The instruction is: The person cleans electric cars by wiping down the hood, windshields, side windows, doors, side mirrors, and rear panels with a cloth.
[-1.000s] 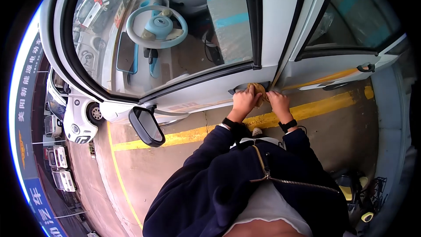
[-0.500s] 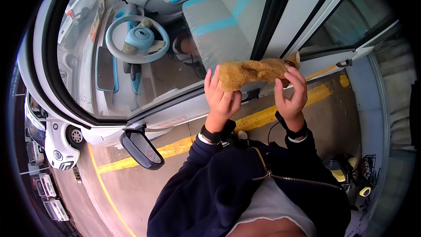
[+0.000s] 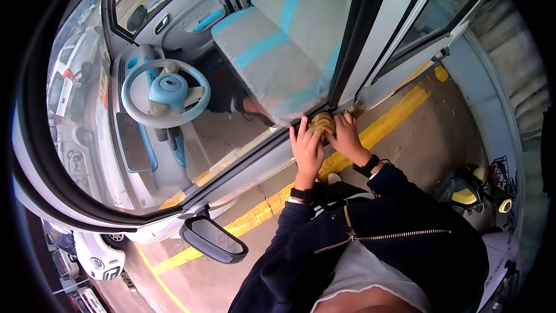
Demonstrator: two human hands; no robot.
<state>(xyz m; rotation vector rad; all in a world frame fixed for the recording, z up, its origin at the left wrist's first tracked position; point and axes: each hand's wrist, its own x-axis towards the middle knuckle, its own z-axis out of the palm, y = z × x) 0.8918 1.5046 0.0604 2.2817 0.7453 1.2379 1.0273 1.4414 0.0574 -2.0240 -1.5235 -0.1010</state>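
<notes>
A brown cloth [image 3: 322, 126] is bunched up between my hands at the lower rear corner of the car's door window [image 3: 255, 110]. My left hand [image 3: 308, 152] has its thumb and some fingers on the cloth, while other fingers point up along the window edge. Gripping the cloth from the other side, my right hand [image 3: 348, 139] has its fingers curled over it. Part of the cloth is hidden behind the fingers. Through the glass show a light-blue steering wheel [image 3: 166, 94] and a grey seat with blue stripes [image 3: 260, 49].
The side mirror [image 3: 214, 239] juts out at the lower left of the door. Yellow lines [image 3: 399, 116] run along the floor. A black-and-yellow object [image 3: 466, 191] stands at the right, and a white car [image 3: 98, 255] is parked at the lower left.
My hands have come closer together and lower to the window's bottom edge. The cloth, stretched out between them before, is now bunched. The camera view has shifted and tilted.
</notes>
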